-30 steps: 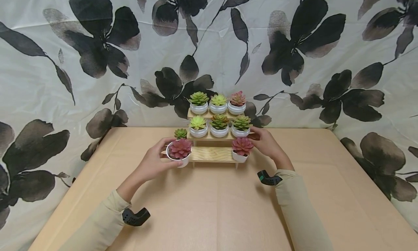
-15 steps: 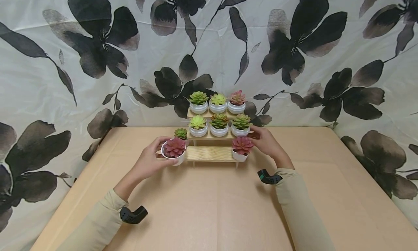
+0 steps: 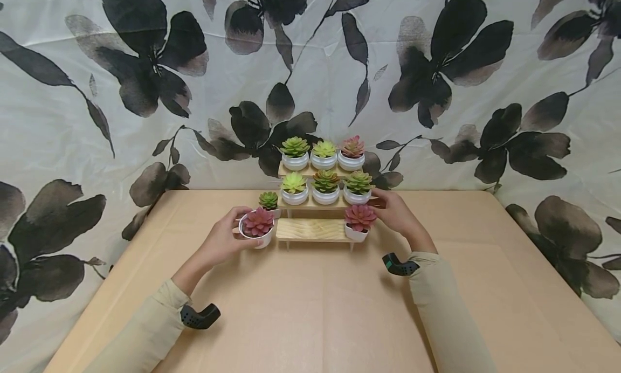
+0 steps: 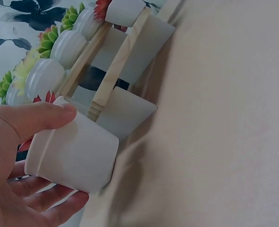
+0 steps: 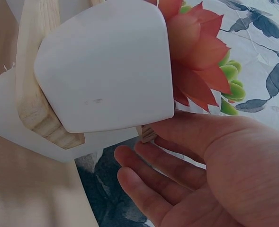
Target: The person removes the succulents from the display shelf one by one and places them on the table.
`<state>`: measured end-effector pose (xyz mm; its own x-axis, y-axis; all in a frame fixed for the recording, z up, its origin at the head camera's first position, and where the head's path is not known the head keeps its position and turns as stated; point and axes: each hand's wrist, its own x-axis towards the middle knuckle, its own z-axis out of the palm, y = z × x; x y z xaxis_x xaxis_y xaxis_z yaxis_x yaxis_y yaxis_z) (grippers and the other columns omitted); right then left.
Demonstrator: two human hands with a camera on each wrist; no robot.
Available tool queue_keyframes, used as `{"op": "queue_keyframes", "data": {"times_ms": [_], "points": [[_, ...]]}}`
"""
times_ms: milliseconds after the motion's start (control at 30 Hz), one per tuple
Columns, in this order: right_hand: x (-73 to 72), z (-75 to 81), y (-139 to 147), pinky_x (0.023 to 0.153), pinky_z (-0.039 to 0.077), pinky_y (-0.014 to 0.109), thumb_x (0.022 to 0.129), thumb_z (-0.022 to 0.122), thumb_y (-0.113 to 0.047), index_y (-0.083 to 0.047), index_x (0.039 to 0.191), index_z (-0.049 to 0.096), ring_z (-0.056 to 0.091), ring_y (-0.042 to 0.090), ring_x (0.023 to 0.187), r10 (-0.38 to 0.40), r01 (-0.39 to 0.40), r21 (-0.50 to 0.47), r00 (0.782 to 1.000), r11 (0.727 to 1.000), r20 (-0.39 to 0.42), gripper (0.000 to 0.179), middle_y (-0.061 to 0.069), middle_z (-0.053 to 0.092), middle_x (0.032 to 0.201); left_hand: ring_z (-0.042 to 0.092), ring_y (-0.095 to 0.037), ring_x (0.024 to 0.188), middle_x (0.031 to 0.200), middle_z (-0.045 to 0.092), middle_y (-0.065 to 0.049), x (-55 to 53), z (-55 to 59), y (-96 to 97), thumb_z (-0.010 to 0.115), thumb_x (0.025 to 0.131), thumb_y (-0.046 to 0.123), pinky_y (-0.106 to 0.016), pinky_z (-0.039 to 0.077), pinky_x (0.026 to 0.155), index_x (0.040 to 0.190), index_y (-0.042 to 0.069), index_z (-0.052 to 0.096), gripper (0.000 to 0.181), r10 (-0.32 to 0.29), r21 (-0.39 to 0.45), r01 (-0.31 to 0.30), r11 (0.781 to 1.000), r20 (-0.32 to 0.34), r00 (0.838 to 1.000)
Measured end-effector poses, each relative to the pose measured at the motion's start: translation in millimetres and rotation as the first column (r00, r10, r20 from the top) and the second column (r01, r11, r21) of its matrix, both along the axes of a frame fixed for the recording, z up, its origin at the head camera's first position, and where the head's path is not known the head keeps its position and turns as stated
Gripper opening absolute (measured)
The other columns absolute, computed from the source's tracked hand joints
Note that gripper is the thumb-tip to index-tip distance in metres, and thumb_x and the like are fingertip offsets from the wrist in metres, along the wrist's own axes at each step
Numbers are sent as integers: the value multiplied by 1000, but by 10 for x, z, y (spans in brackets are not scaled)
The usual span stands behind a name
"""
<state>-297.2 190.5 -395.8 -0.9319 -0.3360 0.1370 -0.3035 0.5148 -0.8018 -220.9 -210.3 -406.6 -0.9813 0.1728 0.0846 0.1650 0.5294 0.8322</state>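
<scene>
Pot (image 4: 77,151) is gripped by left hand (image 3: 223,241), left of the stand (image 3: 310,230); whether half-curled right hand (image 3: 398,215) opposite holds anything, I cannot tell.

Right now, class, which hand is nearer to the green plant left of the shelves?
Left. The left hand, holding a pink plant, is just in front and left of the green plant; the right hand is right of the shelves.

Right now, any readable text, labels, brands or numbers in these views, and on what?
None readable.
Left pot: plain white, no lettering visible.
Right pot: only a small grey smudge, no legible characters.
Wrist devices: any print too small to read.
Backdrop: floral print, no lettering visible.
</scene>
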Motion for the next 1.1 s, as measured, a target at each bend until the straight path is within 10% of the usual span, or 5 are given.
{"op": "queue_keyframes", "data": {"times_ms": [1100], "points": [[-24, -14, 4, 101, 49, 51, 92, 56, 6, 4, 138, 47, 57, 43, 120, 6, -6, -19, 1000, 1000, -7, 47, 28, 53, 135, 54, -36, 125, 142, 45, -19, -195, -207, -24, 84, 75, 23, -46, 53, 98, 140, 6, 36, 83, -2, -24, 3, 1000, 69, 998]]}}
